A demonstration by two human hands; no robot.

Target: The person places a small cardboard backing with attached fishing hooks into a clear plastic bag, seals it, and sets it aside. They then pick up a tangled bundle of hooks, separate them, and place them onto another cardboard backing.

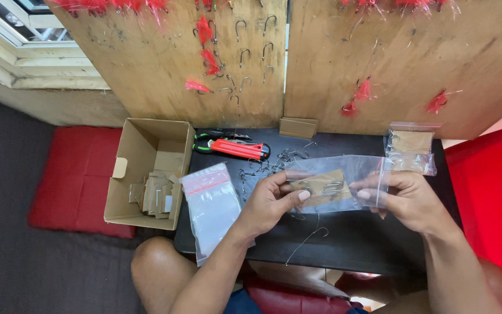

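Both hands hold one clear plastic zip bag over a small black table. Inside the bag lies a brown cardboard piece with metal fish hooks on it. My left hand pinches the bag's left end, thumb on top. My right hand grips its right end near the seal. Loose hooks lie on the table just behind the bag, and a single hook on a line lies in front of it.
A stack of empty zip bags lies at the table's left edge. Red-handled pliers rest at the back. An open cardboard box with card pieces stands left. A filled bag sits back right. Wooden boards with hooks and red feathers lean behind.
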